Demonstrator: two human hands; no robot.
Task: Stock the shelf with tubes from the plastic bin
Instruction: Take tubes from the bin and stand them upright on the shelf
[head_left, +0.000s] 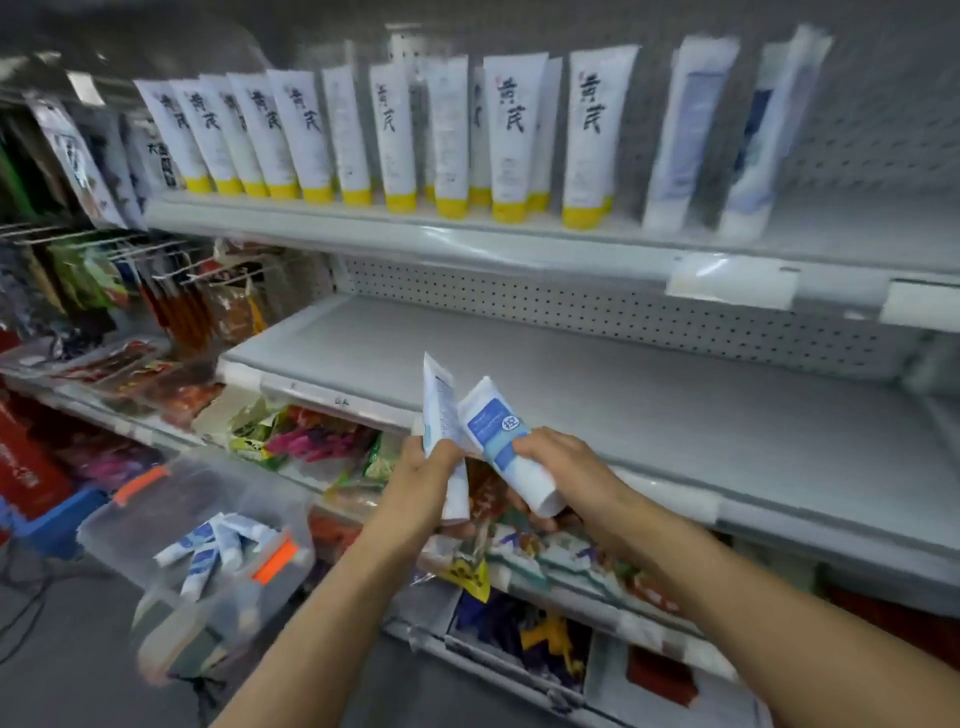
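A white and blue tube (498, 434) lies tilted in the grip of the right hand (563, 462), with the fingers curled round its lower part. A second tube (439, 405) stands nearly upright in the closed grip of the left hand (423, 470), both just before the grey middle shelf (623, 384). More tubes (208, 551) lie in the clear plastic bin (130, 519) at the lower left, and yellow-capped tubes (400, 135) stand in a row on the upper shelf (363, 228).

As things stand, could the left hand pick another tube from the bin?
Probably not yet: the left hand grips a tube. The bin itself looks open, low to its left.
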